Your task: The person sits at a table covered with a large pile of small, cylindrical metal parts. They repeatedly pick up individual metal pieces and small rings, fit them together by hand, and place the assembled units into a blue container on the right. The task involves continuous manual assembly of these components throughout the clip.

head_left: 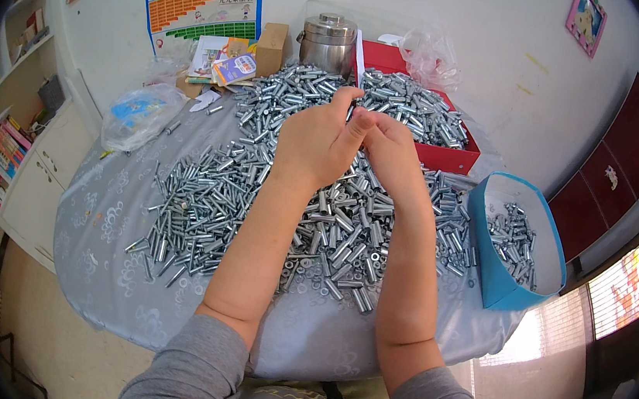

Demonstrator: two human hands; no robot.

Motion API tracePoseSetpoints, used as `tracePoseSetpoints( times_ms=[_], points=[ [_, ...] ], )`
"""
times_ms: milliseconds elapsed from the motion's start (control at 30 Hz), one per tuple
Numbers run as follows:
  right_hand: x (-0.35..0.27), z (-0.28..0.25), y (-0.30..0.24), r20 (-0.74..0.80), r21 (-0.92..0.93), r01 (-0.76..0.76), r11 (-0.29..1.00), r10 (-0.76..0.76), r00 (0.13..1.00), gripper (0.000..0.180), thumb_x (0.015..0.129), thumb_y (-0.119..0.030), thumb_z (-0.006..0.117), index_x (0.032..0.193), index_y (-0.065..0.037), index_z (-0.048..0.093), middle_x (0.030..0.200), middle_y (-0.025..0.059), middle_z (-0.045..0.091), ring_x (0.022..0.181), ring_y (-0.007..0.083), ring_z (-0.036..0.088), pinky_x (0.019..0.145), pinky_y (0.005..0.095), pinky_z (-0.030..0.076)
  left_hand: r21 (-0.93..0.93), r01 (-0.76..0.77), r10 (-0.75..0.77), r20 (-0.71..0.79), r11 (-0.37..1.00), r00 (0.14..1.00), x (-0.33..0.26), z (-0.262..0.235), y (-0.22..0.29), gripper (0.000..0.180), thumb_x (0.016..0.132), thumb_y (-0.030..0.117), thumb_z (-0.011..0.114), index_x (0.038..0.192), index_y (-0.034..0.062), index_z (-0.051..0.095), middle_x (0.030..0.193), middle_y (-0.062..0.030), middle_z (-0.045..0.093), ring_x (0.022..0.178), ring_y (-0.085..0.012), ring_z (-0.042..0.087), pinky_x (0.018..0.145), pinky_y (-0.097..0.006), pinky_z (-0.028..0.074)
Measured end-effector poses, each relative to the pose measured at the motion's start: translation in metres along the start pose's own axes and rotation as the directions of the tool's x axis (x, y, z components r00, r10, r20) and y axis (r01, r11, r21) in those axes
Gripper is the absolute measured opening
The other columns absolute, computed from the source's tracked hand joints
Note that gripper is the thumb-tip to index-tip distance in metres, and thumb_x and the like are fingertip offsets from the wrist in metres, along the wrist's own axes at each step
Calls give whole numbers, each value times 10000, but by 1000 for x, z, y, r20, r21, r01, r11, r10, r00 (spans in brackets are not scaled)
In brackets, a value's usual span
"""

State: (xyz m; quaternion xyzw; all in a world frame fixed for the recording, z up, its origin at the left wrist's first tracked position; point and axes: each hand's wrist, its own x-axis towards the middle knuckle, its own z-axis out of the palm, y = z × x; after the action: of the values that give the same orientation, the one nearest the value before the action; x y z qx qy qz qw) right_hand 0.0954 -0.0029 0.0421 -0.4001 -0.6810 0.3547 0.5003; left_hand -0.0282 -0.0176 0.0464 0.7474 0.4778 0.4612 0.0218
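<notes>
Over the middle of a heap of metal parts, my left hand and my right hand meet, thumbs close together. The fingers of both are curled in, and what they hold, if anything, is hidden behind them. Below and around them spread silver metal sleeves, with long bolts heaped to the left. Small washers lie at the heap's near edge. Farther back, more metal sleeves are piled up.
A red box full of sleeves stands behind my right hand. At right is a blue fabric bin holding metal parts. A steel pot, booklets and a plastic bag sit on the cloth-covered table.
</notes>
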Motion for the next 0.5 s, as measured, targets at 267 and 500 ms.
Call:
tracePoseSetpoints(
  times_ms=[267, 500],
  points=[
    [-8, -8, -15, 150, 14, -201, 980, 196, 969, 233, 875, -229, 453, 850, -6, 517, 687, 85, 553, 613, 134, 528, 528, 270, 397, -13, 109, -108, 84, 994, 991, -3, 4, -12, 825, 812, 675, 53, 1145, 66, 499, 916, -148, 628, 889, -325, 587, 758, -369, 440],
    [9, 5, 18, 5, -195, -79, 978, 81, 997, 282, 879, -234, 426, 843, 26, 527, 722, 154, 573, 683, 272, 555, 641, 348, 427, 3, 103, -103, 128, 995, 986, -2, 4, -14, 804, 824, 658, 48, 1152, 73, 493, 815, -153, 621, 824, -343, 584, 704, -403, 431]
  ],
)
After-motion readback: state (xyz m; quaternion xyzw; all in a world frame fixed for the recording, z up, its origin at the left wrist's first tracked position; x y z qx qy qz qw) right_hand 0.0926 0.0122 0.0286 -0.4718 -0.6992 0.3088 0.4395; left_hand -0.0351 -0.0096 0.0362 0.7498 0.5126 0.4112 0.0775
